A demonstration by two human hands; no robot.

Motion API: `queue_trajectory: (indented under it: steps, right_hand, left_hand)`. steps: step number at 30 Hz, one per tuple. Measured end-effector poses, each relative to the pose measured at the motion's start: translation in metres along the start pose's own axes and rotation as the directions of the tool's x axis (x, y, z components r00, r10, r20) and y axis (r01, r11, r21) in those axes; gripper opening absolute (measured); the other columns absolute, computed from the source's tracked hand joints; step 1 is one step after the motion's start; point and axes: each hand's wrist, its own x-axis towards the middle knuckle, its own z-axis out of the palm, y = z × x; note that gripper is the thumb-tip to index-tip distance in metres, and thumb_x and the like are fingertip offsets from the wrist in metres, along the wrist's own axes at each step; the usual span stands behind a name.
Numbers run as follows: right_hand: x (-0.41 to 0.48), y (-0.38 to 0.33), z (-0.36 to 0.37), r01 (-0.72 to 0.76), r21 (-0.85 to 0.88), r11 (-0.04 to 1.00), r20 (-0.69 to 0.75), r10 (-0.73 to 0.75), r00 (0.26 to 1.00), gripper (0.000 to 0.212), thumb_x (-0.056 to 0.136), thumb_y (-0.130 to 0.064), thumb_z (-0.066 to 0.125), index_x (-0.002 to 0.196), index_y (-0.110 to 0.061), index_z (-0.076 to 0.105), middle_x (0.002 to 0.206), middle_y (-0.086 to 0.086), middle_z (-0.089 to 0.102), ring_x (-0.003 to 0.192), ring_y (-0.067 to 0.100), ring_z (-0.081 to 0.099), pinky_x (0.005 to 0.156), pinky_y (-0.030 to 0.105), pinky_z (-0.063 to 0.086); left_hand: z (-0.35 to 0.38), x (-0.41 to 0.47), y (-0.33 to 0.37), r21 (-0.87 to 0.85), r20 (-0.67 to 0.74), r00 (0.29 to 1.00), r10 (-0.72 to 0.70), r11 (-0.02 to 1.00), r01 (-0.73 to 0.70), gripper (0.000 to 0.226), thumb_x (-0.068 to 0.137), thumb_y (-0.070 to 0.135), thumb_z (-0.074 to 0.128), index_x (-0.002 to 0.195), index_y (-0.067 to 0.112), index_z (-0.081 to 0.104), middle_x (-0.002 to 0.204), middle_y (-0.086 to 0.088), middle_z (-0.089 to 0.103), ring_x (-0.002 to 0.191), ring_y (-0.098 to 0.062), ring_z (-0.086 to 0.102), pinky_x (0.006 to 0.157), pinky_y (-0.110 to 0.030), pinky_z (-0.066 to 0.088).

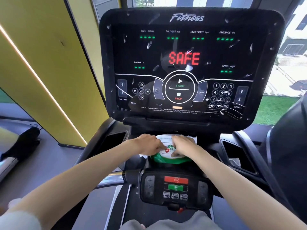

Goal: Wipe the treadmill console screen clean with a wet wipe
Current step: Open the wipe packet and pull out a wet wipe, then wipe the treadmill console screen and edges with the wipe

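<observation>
Left grip [147, 144] and right grip [182, 145] clutch the wet wipe pack [172, 161] mid-frame; steady it, draw one wipe for the smeared console screen [182, 47].

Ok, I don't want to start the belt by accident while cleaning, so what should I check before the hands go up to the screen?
1. Treadmill idle: ok; the console screen reads SAFE, other fields show dashes.
2. Dirt to wipe: ok; white smears dot the glass.
3. Pack at hand: ok; the wipe pack lies below the console, left hand and right hand both on it.
4. Wipe pulled out: cannot tell; the hands cover the opening.
5. Controls out of the way: not ok; the START button sits mid-screen.
</observation>
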Motion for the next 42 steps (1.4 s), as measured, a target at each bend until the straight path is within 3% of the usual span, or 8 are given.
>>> queue_trajectory:
  steps: [4, 8, 13, 22, 28, 31, 39, 42]
  right_hand:
    - [-0.008, 0.006, -0.009, 0.065, 0.223, 0.973, 0.067, -0.082, 0.994, 0.04, 0.072, -0.031, 0.077, 0.1, -0.018, 0.053, 0.099, -0.002, 0.056, 0.088, 0.016, 0.054, 0.068, 0.028, 0.042]
    - [-0.026, -0.002, -0.053, 0.131, 0.845, 0.519, 0.05, -0.321, 0.946, 0.045, 0.078, -0.026, 0.074, 0.117, -0.021, 0.053, 0.11, 0.0, 0.064, 0.1, 0.019, 0.063, 0.082, 0.028, 0.053]
    - [-0.037, -0.014, -0.101, 0.318, 0.865, 0.388, -0.228, -0.26, 0.938, 0.05, 0.071, -0.043, 0.074, 0.108, -0.011, 0.065, 0.111, 0.005, 0.067, 0.105, 0.019, 0.061, 0.095, 0.033, 0.043]
    - [-0.044, -0.012, -0.142, 0.464, 0.816, 0.344, -0.443, -0.144, 0.885, 0.01, 0.08, -0.02, 0.07, 0.085, -0.01, 0.068, 0.077, 0.004, 0.064, 0.072, 0.016, 0.059, 0.068, 0.032, 0.047]
    - [-0.041, -0.025, -0.145, 0.41, 0.905, -0.112, -0.416, -0.031, 0.909, 0.038, 0.09, -0.004, 0.056, 0.12, -0.028, 0.056, 0.074, 0.004, 0.062, 0.054, 0.011, 0.051, 0.052, 0.025, 0.044]
    - [-0.038, -0.03, -0.142, 0.409, 0.899, -0.157, -0.405, 0.058, 0.912, 0.049, 0.09, -0.003, 0.054, 0.131, -0.028, 0.048, 0.082, 0.011, 0.06, 0.062, 0.018, 0.048, 0.057, 0.031, 0.043]
    - [-0.032, -0.02, -0.15, 0.472, 0.881, -0.03, -0.458, 0.195, 0.867, 0.063, 0.089, -0.011, 0.058, 0.143, -0.031, 0.032, 0.091, -0.001, 0.062, 0.08, 0.012, 0.062, 0.065, 0.024, 0.051]
    - [-0.039, -0.017, -0.156, 0.387, 0.92, 0.052, -0.388, -0.001, 0.922, 0.068, 0.081, -0.005, 0.068, 0.139, -0.024, 0.038, 0.109, 0.014, 0.062, 0.095, 0.02, 0.065, 0.082, 0.031, 0.053]
  left_hand:
    - [-0.035, -0.016, -0.004, -0.296, -0.05, 0.997, -0.053, 0.955, 0.036, 0.044, 0.091, 0.011, 0.043, 0.13, 0.028, 0.054, 0.129, 0.001, 0.059, 0.116, -0.018, 0.054, 0.089, -0.021, 0.04]
    - [-0.09, -0.04, -0.018, -0.714, -0.186, 0.98, -0.073, 0.696, -0.084, 0.039, 0.09, -0.005, 0.049, 0.126, 0.009, 0.056, 0.105, 0.004, 0.062, 0.077, 0.004, 0.061, 0.069, -0.004, 0.04]
    - [-0.133, -0.053, -0.033, -0.896, -0.193, 0.981, 0.001, 0.407, -0.177, 0.046, 0.088, -0.005, 0.051, 0.128, 0.017, 0.055, 0.118, -0.013, 0.064, 0.083, -0.01, 0.065, 0.067, -0.018, 0.051]
    - [-0.166, -0.073, -0.058, -0.725, -0.056, 0.987, -0.15, 0.686, 0.063, 0.005, 0.078, 0.011, 0.07, 0.076, 0.014, 0.066, 0.074, -0.005, 0.061, 0.07, -0.018, 0.049, 0.061, -0.027, 0.04]
    - [-0.154, -0.081, -0.053, -0.882, -0.223, 0.945, -0.238, -0.363, -0.3, 0.051, 0.085, 0.059, 0.05, 0.086, 0.013, 0.072, 0.094, -0.008, 0.07, 0.089, -0.025, 0.065, 0.077, -0.036, 0.049]
    - [-0.128, -0.065, -0.042, -0.801, -0.084, 0.969, -0.231, -0.563, -0.203, 0.084, 0.075, 0.08, 0.035, 0.097, 0.008, 0.073, 0.108, -0.012, 0.068, 0.1, -0.029, 0.065, 0.085, -0.041, 0.048]
    - [-0.128, -0.068, -0.048, -0.902, -0.201, 0.834, -0.515, -0.235, -0.362, 0.09, 0.081, -0.002, 0.065, 0.147, 0.029, 0.012, 0.098, -0.007, 0.07, 0.085, -0.023, 0.068, 0.07, -0.035, 0.057]
    - [-0.138, -0.072, -0.05, -0.943, -0.323, 0.8, -0.506, 0.101, -0.317, 0.068, 0.076, -0.001, 0.069, 0.135, 0.022, 0.042, 0.067, -0.006, 0.058, 0.064, -0.017, 0.06, 0.061, -0.029, 0.053]
